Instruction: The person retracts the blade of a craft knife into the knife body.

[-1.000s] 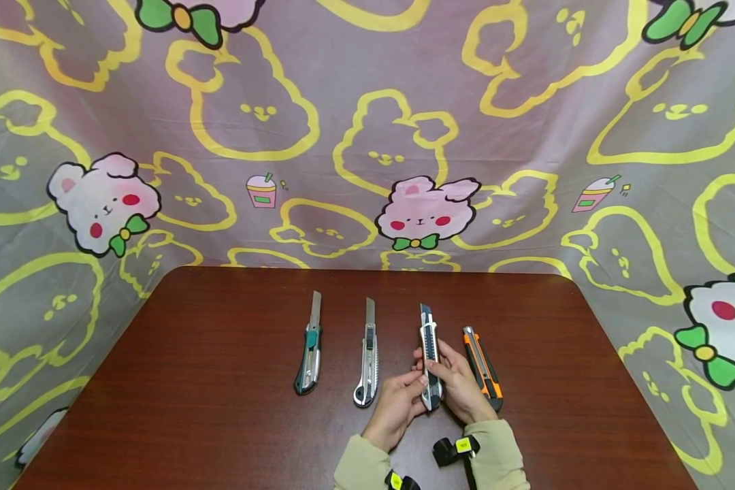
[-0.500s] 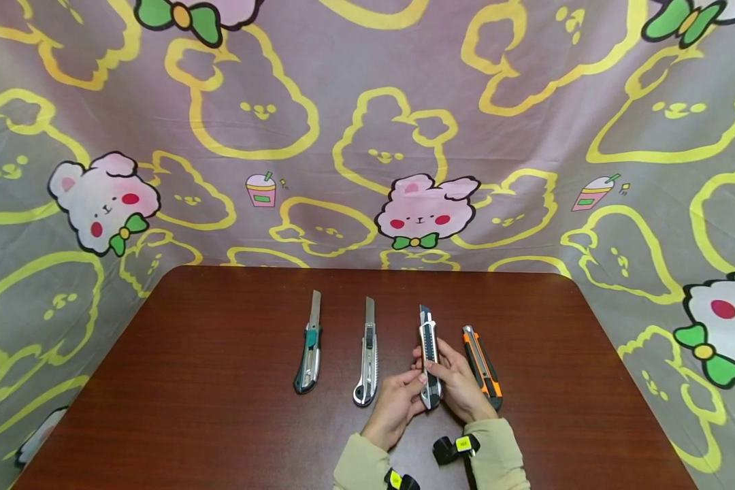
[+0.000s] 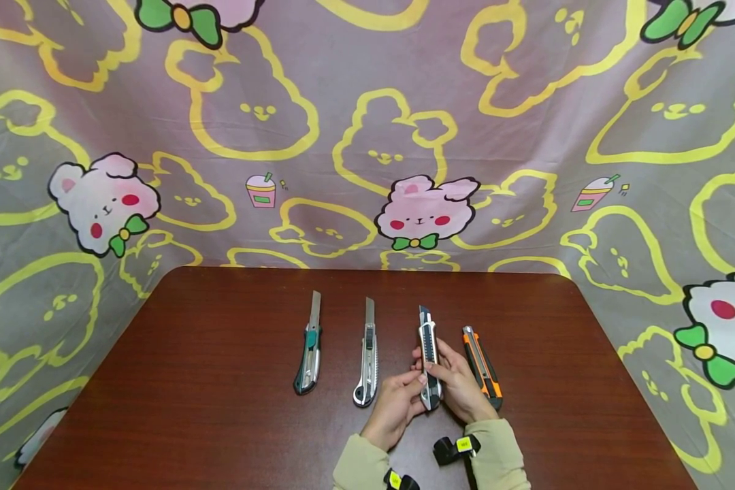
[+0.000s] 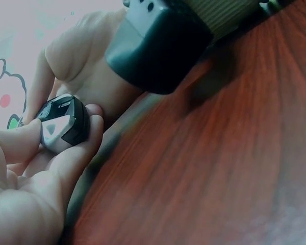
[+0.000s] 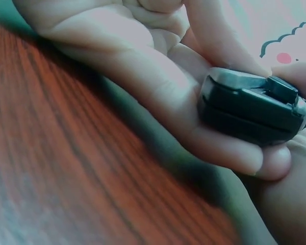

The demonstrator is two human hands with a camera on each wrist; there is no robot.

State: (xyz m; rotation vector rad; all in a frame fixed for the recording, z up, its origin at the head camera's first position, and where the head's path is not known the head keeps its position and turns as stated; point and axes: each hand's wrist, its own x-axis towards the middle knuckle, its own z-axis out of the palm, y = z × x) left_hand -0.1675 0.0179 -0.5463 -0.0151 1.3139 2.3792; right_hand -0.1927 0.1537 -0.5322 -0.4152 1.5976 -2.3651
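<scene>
Both hands hold a silver and black utility knife (image 3: 427, 344) in the head view, its tip pointing toward the back of the table. My left hand (image 3: 393, 406) pinches the butt end between thumb and fingers. Higher on the handle, my right hand (image 3: 458, 382) grips it from the right side, thumb on its face. In the left wrist view the knife's end (image 4: 66, 122) lies between the left thumb and fingers. The black underside of the knife (image 5: 252, 112) shows in the right wrist view, over the bent fingers. An orange and black utility knife (image 3: 482, 367) lies just beyond the right hand.
On the brown table (image 3: 208, 381), a silver utility knife (image 3: 369, 357) with its blade out lies left of the hands. Farther left is a green and silver utility knife (image 3: 309, 354), blade also out. A patterned cloth (image 3: 318, 82) hangs behind the table.
</scene>
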